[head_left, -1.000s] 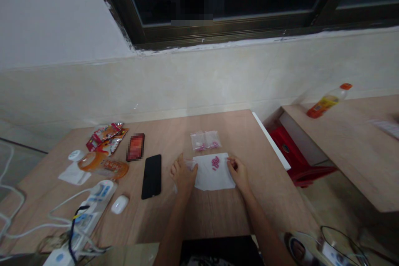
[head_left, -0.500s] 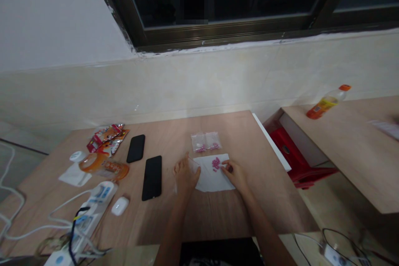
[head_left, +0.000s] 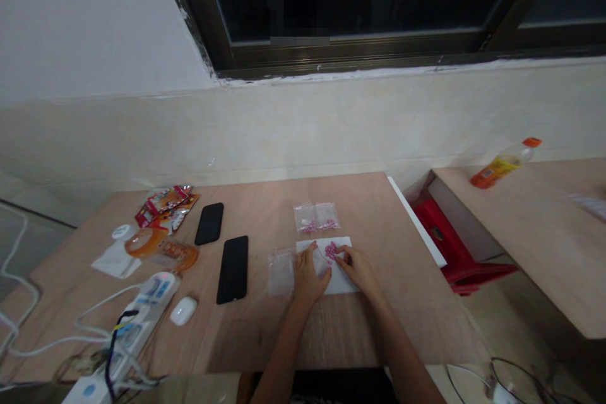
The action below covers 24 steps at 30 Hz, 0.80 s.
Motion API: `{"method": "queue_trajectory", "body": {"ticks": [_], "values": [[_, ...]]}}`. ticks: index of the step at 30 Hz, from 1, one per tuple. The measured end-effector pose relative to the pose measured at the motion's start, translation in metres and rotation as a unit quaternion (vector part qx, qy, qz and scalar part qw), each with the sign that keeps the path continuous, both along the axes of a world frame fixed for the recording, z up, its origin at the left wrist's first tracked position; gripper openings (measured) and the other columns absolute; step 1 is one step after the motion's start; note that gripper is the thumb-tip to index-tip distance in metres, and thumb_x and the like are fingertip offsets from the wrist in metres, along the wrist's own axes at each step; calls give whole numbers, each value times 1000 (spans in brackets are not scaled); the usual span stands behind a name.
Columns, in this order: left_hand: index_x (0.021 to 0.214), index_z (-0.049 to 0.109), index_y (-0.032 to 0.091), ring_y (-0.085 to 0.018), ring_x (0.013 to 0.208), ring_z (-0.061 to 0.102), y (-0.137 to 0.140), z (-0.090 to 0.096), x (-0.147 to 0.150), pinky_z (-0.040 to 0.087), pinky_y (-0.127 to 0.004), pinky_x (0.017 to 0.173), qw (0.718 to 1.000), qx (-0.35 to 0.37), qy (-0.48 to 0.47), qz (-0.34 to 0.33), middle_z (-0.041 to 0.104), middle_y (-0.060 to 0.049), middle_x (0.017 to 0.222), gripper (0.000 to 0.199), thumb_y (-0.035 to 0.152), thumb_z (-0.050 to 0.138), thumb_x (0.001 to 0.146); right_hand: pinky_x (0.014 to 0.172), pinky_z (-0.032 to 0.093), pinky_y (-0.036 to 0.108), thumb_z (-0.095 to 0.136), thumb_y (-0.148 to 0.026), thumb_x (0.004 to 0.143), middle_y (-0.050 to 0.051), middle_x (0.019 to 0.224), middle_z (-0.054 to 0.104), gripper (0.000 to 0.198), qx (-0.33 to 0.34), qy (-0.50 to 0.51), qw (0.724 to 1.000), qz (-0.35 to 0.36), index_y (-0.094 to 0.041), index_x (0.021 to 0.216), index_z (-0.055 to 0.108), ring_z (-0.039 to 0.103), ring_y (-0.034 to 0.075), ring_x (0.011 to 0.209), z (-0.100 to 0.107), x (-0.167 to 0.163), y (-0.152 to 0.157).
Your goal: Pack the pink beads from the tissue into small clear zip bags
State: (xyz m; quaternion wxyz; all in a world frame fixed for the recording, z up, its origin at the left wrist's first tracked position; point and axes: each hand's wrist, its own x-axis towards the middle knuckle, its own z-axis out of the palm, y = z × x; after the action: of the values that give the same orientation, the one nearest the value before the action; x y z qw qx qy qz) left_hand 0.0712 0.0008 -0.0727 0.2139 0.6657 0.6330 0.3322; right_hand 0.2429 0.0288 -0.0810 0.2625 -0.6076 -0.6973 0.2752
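A loose cluster of small pink beads lies on a white sheet of paper in front of me. My left hand rests over the paper's left side, thumb and forefinger spread apart. A thin line, perhaps a thread, runs from near its fingertips toward the beads. My right hand is at the beads' right edge, fingers curled and thumb and forefinger close together; anything between them is too small to make out. A clear plastic bag lies flat beside my left hand. Behind the paper are two clear bags with pink beads inside.
Two black phones lie to the left, near a white earbud case and a power strip with cables. An orange bottle and snack packets are farther left. A red stool stands between the tables.
My left hand has moved right onto the paper, uncovering the clear bag beside it. My right hand stays by the beads, which now sit closer together. The view has shifted slightly.
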Motion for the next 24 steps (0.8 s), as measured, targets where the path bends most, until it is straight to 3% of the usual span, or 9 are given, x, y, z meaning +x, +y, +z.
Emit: {"method": "queue_trajectory", "body": {"ticks": [9, 17, 21, 24], "values": [[134, 41, 19, -26, 114, 52, 1, -2, -4, 40, -46, 104, 1000, -4, -19, -8, 61, -9, 124, 72, 21, 69, 67, 52, 31, 23, 59, -41, 80, -1, 65, 59, 23, 1, -7, 999, -32, -27, 94, 70, 52, 14, 57, 1, -3, -3], [133, 41, 20, -26, 114, 53, 2, -4, -4, 39, -46, 104, 1000, -1, -28, -6, 62, -7, 122, 70, 21, 68, 68, 54, 34, 24, 56, -45, 83, 0, 65, 60, 26, 0, 9, 1000, -15, -24, 89, 70, 51, 14, 58, 5, -1, -2], [131, 42, 19, -25, 113, 54, 1, -5, -5, 41, -45, 103, 999, 10, -35, -15, 63, -7, 121, 70, 19, 70, 67, 54, 34, 24, 53, -46, 85, -1, 59, 55, 31, -10, 51, 998, -18, -21, 92, 69, 50, 14, 55, 3, -2, -1], [131, 43, 20, -24, 112, 55, 2, -5, -6, 42, -45, 102, 999, 14, -38, -16, 64, -7, 120, 70, 18, 70, 66, 54, 36, 24, 52, -45, 87, -1, 61, 58, 31, -14, 101, 995, 17, -19, 92, 68, 51, 14, 54, 4, -9, -1]]}}
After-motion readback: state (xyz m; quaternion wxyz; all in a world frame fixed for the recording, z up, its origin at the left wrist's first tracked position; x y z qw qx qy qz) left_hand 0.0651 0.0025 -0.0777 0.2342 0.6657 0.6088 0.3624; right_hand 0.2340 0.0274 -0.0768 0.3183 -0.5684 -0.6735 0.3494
